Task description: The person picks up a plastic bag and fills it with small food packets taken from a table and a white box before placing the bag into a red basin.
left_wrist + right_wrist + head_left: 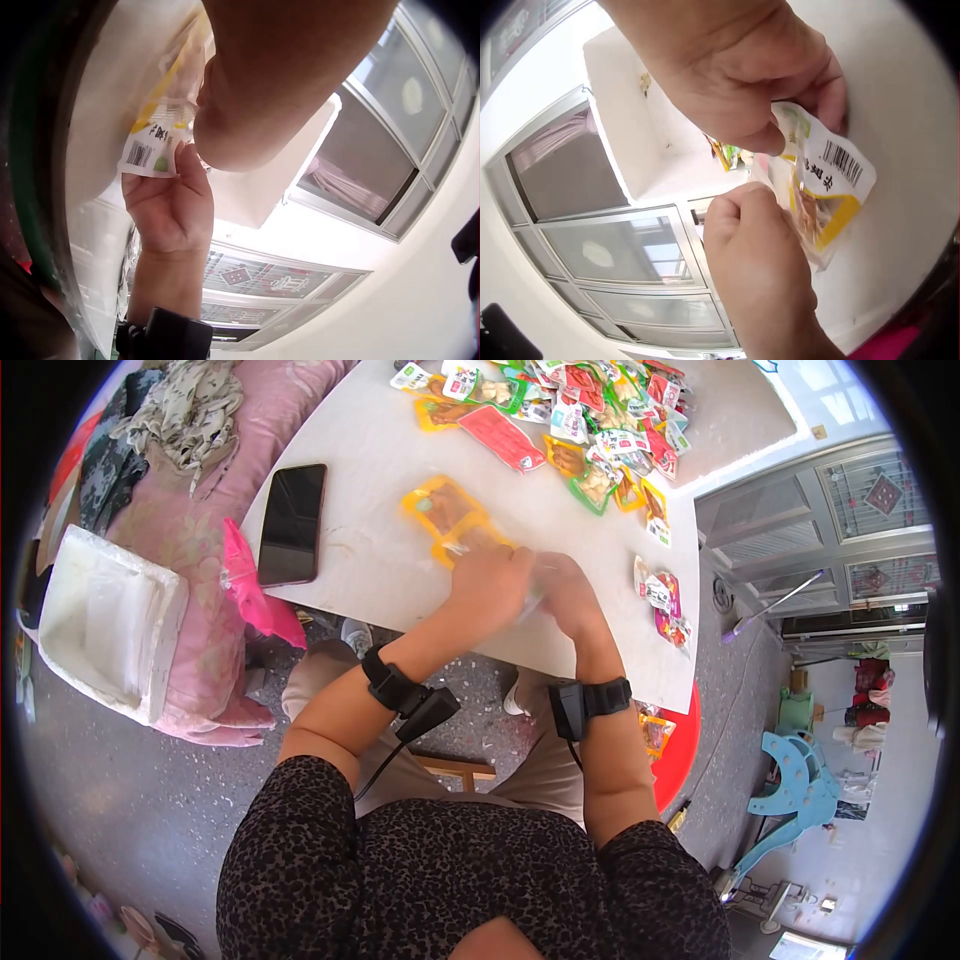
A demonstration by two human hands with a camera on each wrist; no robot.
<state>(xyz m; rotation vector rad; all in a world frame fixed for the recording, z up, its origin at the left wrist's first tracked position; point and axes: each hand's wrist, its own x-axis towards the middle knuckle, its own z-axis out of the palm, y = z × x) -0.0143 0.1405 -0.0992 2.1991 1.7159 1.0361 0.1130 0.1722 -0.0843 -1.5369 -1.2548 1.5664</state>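
Note:
In the head view, the left hand (488, 588) and the right hand (568, 598) meet over the table's near edge, a blurred clear packet between them. Black print and a barcode mark the white part of this yellow-edged packet (841, 166) in the right wrist view. There the right hand (761, 82) grips its top, while the left hand (757, 262) pinches its clear edge with curled fingers. The left wrist view shows the packet (142, 155) in the right hand's fingers (191, 166); the left hand's fingertips are hidden. Yellow-edged packets (440, 508) appear just beyond the left hand.
Many colourful packets (600, 420) are heaped at the table's far side. A phone (292, 525) and a pink item (250, 585) lie at the left edge, small packets (656, 588) at the right. A white foam box (110, 625) stands left; a red stool (682, 745) is at lower right.

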